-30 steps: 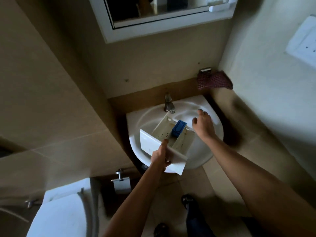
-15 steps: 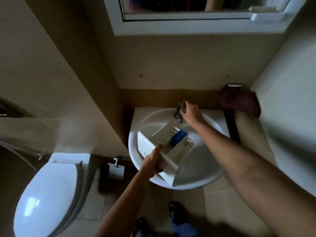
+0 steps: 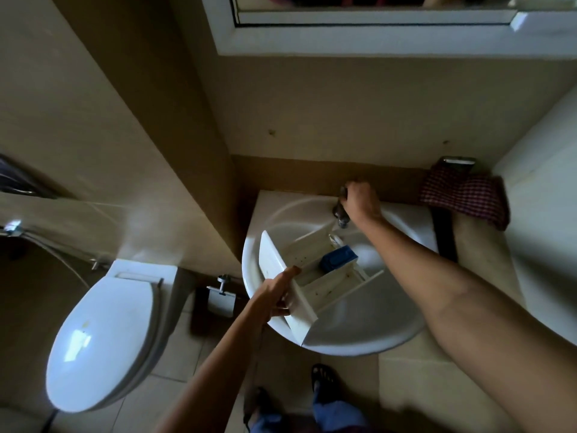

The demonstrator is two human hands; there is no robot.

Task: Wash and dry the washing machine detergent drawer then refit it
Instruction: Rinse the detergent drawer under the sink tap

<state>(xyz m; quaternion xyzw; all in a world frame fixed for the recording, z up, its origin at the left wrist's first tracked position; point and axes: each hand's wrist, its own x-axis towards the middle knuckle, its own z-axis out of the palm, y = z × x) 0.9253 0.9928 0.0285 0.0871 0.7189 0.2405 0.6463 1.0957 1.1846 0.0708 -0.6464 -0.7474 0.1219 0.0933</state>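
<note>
A white detergent drawer [image 3: 324,281] with a blue insert [image 3: 338,258] lies tilted in the round white sink [image 3: 359,332]. My left hand [image 3: 274,296] grips the drawer's front panel at the sink's near-left rim. My right hand [image 3: 359,203] is closed around the metal tap [image 3: 341,218] at the back of the sink, above the drawer's far end. Whether water flows from the tap is unclear.
A red checked cloth [image 3: 465,195] hangs to the right of the sink. A white toilet [image 3: 103,332] with its lid down stands at lower left, a small fitting [image 3: 221,295] on the floor between it and the sink. A mirror frame [image 3: 374,35] hangs above. My feet [image 3: 324,379] are below the sink.
My right hand moved from the sink's right side up to the tap and closed around it. My left hand kept hold of the drawer. The view swung left, showing the toilet.
</note>
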